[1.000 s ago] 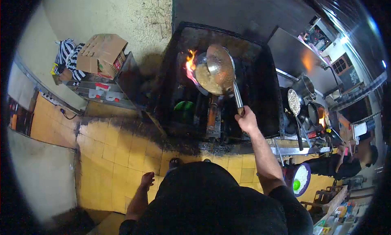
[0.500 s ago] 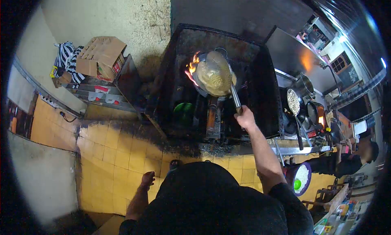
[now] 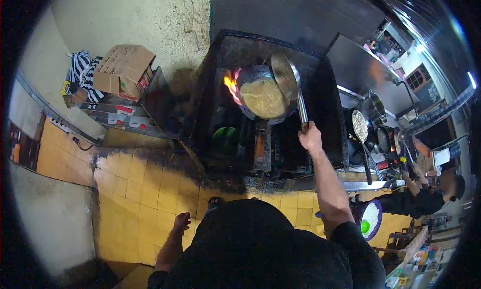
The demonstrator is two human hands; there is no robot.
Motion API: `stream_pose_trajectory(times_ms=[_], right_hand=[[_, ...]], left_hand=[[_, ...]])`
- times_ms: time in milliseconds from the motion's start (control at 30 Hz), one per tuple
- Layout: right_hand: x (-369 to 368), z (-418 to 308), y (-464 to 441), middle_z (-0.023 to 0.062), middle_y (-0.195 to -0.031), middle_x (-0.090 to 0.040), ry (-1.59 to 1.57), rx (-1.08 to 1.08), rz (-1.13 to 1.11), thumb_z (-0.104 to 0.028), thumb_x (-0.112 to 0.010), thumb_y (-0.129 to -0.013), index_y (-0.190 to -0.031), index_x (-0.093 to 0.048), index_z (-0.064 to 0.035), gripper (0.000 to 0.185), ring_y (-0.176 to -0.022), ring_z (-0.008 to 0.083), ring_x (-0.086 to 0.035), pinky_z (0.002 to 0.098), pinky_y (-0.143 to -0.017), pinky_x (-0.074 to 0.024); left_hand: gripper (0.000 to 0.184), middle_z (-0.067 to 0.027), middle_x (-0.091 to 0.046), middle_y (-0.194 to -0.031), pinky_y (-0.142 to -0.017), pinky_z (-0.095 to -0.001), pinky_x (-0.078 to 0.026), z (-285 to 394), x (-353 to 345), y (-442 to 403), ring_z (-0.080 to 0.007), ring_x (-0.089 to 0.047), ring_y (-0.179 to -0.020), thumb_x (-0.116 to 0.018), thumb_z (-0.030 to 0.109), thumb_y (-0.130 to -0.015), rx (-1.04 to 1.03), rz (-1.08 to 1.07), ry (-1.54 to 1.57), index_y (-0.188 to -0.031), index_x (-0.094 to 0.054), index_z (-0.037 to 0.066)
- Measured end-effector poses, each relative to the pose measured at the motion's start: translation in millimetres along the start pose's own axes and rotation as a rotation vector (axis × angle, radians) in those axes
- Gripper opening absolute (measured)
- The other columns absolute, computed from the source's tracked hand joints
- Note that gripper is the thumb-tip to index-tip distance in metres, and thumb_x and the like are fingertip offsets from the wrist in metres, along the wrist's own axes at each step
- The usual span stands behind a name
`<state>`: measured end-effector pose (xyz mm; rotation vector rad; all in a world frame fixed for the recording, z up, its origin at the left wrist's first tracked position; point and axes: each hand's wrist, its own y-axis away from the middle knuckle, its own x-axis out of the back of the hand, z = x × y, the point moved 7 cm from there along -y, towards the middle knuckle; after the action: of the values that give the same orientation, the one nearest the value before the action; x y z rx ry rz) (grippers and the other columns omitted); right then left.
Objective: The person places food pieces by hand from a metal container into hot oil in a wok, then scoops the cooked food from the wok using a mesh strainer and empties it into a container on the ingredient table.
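My right hand (image 3: 310,137) is closed around the metal handle of a skimmer (image 3: 286,77), a wide perforated scoop. The scoop is tilted on its side at the right rim of a wok (image 3: 287,116). Yellowish, bubbling contents (image 3: 263,98) fill the wok, perhaps frying oil or food in it; I cannot tell. Flames (image 3: 232,86) rise along the wok's left side. My left hand (image 3: 182,222) hangs low at my left over the tiled floor, its fingers loosely curled with nothing visible in them.
The wok sits inside a dark metal stove enclosure (image 3: 200,138). To its right are another skimmer with pale pieces (image 3: 359,126), a pot (image 3: 373,106) and pans. A purple tub (image 3: 379,216) with white contents stands near a co-worker (image 3: 426,201). At left, a cardboard box (image 3: 123,71) rests on a shelf.
My right hand has moved slightly right and up. The skimmer has swung from above the wok's middle to its right rim and turned on its side, uncovering the bubbling contents. My left hand stays put.
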<state>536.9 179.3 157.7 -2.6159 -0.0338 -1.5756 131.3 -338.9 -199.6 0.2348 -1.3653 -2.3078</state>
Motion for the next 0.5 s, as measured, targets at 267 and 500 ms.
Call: stream_pose_trajectory(times_ms=[267,500], right_hand=[[-18,-9,17,0.0288,-0.094,-0.066,0.094,-0.017,-0.041,-0.019,-0.064,-0.079,-0.109,-0.051,0.0013,0.038,-0.091,0.0461,-0.064,0.0524,-0.081,-0.0517],[-26,-21,42,0.0289,-0.096,-0.066,0.065,-0.009,-0.109,-0.018,-0.065,-0.078,-0.112,-0.052,0.0004,0.041,-0.095,0.0459,-0.063,0.0518,-0.084,-0.0511]], left_hand=[[0.039,0.0002,-0.06,-0.094,-0.062,-0.0346,-0.046,12,-2,2,-0.0157,-0.057,-0.076,-0.06,0.041,-0.092,0.025,0.031,-0.078,-0.119,-0.06,0.014],[0.035,0.0018,-0.059,-0.088,-0.058,-0.0345,-0.045,10,11,-5,-0.014,-0.056,-0.069,-0.061,0.041,-0.092,-0.026,-0.051,0.016,-0.114,-0.061,0.014]])
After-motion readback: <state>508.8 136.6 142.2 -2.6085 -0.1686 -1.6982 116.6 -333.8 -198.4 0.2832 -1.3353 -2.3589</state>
